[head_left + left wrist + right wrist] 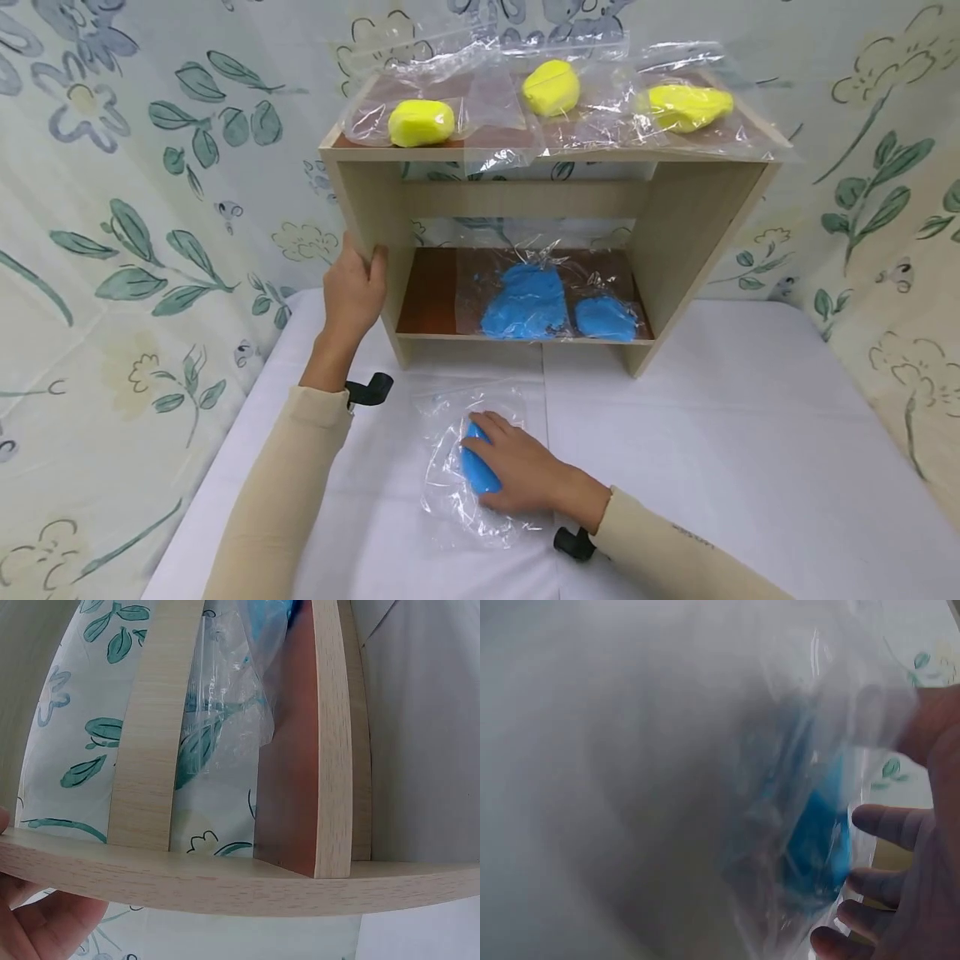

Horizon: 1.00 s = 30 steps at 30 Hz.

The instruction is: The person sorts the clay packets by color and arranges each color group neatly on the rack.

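Observation:
My left hand (354, 287) grips the left side panel of a small wooden shelf (369, 192), thumb on one face and fingers on the other. In the left wrist view the fingers (56, 922) show at that panel's edge. My right hand (525, 468) holds a lump of blue modelling clay (477, 460) inside a clear plastic bag (442, 492), low over the white table in front of the shelf. The right wrist view shows the thumb behind the plastic and the fingers (881, 889) along the other side of the blue clay (817, 847).
Bagged yellow lumps (422, 123) sit on the shelf's top, their bags overhanging its front edge. Two bagged blue pieces, one larger (525, 304) and one smaller (606, 318), lie on the lower board. A white cloth (735, 433) covers the table; a floral curtain (187, 208) hangs behind.

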Tool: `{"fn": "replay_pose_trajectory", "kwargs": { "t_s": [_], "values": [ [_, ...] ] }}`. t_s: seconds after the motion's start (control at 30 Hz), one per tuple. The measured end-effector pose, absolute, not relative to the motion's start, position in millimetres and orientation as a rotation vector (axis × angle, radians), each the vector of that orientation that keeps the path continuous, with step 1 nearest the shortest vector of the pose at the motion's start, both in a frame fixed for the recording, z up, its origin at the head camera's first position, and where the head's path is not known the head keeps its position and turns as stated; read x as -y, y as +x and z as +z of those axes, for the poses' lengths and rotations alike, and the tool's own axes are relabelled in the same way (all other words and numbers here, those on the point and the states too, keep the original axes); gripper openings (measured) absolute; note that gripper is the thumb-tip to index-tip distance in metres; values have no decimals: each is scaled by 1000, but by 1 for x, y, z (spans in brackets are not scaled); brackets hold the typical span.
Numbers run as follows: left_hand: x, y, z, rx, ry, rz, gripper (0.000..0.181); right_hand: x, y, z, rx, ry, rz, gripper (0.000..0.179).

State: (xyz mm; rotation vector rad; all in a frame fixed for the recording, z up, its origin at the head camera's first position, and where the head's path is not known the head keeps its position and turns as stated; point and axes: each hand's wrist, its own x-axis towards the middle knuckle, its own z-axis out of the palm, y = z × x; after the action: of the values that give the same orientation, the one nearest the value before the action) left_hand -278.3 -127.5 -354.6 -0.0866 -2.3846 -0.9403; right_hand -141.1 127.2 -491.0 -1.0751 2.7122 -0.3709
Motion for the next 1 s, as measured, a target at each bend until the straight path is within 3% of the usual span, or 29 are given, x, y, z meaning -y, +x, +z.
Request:
{"fn": "replay_pose_trajectory", "kwargs": {
  "t_s": [0.23,0.7,1.0],
  "values": [
    [126,-279,-354,2379,-86,-945,51,-145,-144,-489,-2688,-1050,-433,88],
    [126,-273,-360,2393,-118,-941,52,-127,-132,-478,-2774,-762,-245,86],
    [129,-271,-359,2379,-101,-906,48,-117,-132,-481,-2844,-779,-306,101]
  ]
}}
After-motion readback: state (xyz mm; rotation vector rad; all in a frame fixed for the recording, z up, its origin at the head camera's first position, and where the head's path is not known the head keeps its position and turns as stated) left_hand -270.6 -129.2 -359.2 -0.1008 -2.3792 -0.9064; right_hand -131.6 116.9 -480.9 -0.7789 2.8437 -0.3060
